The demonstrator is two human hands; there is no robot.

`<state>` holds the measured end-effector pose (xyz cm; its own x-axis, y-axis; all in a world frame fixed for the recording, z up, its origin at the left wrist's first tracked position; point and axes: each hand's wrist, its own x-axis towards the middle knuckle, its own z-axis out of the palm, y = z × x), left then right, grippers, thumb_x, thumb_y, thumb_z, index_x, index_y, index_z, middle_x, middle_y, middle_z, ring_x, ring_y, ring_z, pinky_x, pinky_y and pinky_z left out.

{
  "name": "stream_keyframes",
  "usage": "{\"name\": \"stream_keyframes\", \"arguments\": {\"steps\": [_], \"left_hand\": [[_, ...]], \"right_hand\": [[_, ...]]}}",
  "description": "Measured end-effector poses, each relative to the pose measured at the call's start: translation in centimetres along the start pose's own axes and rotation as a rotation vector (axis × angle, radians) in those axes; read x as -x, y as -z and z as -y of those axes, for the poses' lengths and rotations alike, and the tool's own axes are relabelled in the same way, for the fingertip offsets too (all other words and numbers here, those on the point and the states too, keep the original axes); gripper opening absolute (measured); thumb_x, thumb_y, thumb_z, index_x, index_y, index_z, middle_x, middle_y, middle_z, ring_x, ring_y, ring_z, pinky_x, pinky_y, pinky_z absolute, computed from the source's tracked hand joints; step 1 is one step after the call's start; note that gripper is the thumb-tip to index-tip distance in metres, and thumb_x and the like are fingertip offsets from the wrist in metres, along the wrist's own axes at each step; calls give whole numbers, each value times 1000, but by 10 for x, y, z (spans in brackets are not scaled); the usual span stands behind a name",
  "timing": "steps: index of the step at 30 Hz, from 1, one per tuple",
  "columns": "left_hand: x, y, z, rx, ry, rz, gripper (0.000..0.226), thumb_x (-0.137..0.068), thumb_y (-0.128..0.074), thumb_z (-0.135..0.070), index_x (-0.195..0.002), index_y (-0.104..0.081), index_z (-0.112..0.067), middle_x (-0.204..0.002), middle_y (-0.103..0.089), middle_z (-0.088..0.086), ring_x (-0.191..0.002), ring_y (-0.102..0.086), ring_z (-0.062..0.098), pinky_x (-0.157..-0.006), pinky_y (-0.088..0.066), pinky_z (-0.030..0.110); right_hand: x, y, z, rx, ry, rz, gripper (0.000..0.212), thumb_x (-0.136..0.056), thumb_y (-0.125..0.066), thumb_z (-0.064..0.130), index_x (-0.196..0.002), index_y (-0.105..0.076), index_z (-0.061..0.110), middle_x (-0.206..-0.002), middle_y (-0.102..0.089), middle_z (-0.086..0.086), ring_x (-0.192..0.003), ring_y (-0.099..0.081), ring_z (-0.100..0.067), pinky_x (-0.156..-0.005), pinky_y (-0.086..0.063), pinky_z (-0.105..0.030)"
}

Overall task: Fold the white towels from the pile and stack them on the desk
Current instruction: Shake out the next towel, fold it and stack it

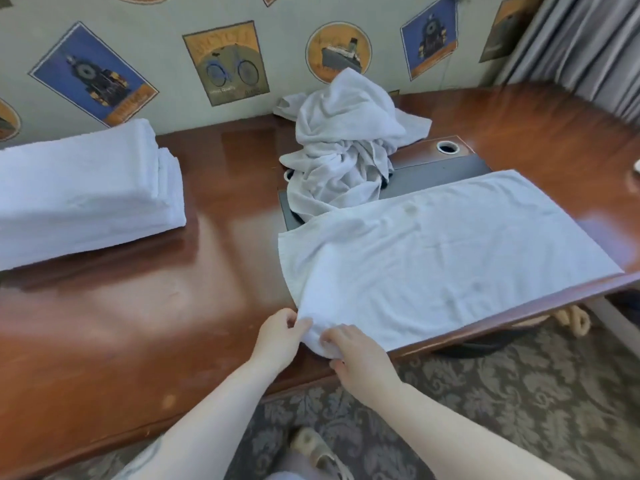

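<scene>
White spread towel (433,254) lies flat at the table (121,323) front edge; left hand (278,336) and right hand (360,355) each pinch its near-left corner, ready for folding.

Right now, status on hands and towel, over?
Both hands, left and right, pinching near-left corner of spread towel. Pile waiting behind it. Folded stack at left. Nothing in the way.

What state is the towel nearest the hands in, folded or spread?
Spread. The towel lies flat as one long sheet on the desk; left hand and right hand pinch its near corner.
</scene>
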<state>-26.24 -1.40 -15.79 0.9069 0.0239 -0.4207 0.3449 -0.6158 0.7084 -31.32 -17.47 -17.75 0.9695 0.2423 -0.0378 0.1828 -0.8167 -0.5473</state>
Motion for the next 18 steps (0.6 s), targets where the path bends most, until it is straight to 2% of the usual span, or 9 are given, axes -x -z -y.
{"name": "stream_keyframes", "arguments": {"steps": [2, 5, 7, 9, 12, 14, 16, 17, 18], "left_hand": [[4, 1, -4, 148, 29, -40, 25, -97, -55, -31, -88, -57, -7, -81, -66, 8, -68, -65, 25, -63, -54, 40], [10, 5, 2, 204, 151, -29, 18, -94, -60, -29, -91, -59, -12, -69, -69, 12, -47, -60, 22, -46, -47, 29], [10, 6, 8, 173, 240, 94, 10, -91, -65, -25, -91, -58, -17, -68, -68, 12, -42, -54, 18, -42, -39, 24], [5, 10, 11, 126, 275, 187, 11, -88, -63, -20, -97, -57, -16, -76, -69, 12, -43, -55, 17, -42, -35, 22], [-15, 23, 9, 103, 248, 190, 15, -89, -59, -19, -102, -58, -13, -83, -67, 8, -48, -59, 20, -42, -32, 21], [-31, 35, 5, 114, 247, 186, 15, -89, -61, -19, -103, -58, -15, -88, -62, 2, -57, -63, 18, -45, -35, 21], [-53, 45, 3, 170, 220, 180, 25, -86, -65, -16, -109, -59, -11, -94, -62, 5, -71, -63, 20, -53, -40, 26], [-63, 48, 0, 231, 223, 171, 38, -85, -67, -14, -121, -56, -5, -101, -63, 10, -76, -62, 22, -55, -44, 28], [-73, 53, -4, 302, 243, 174, 47, -85, -68, -11, -128, -50, -1, -109, -64, 15, -79, -63, 23, -58, -47, 29]], "right_hand": [[-1, 5, 12, -24, -37, -117, 38, -88, -54, 4, -123, -58, 18, -120, -61, 4, -110, -53, -19, -88, -40, -29], [17, 3, 35, -26, -82, -286, 54, -74, -61, -3, -124, -60, 18, -120, -63, 4, -109, -56, -20, -90, -46, -33], [29, -9, 44, 78, -8, -215, 66, -67, -64, -6, -127, -58, 22, -123, -60, 3, -114, -56, -21, -96, -44, -33], [31, -25, 49, 118, -10, -112, 75, -70, -60, -8, -137, -48, 25, -135, -52, 2, -126, -48, -22, -106, -35, -32], [22, -40, 52, 173, -101, -31, 71, -82, -53, 2, -147, -34, 25, -148, -38, 6, -137, -34, -20, -111, -25, -31], [18, -41, 59, 211, -121, -24, 69, -76, -61, 5, -139, -43, 25, -143, -42, 7, -132, -40, -18, -106, -33, -30], [15, -36, 67, 224, -110, -9, 67, -48, -79, 12, -111, -64, 28, -117, -61, 8, -106, -60, -15, -83, -49, -24], [14, -36, 68, 250, -100, -20, 65, -33, -81, 15, -95, -68, 30, -102, -65, 11, -90, -65, -12, -70, -51, -21], [11, -38, 67, 278, -94, -39, 61, -27, -80, 16, -85, -68, 31, -93, -65, 12, -81, -65, -10, -62, -50, -19]]}}
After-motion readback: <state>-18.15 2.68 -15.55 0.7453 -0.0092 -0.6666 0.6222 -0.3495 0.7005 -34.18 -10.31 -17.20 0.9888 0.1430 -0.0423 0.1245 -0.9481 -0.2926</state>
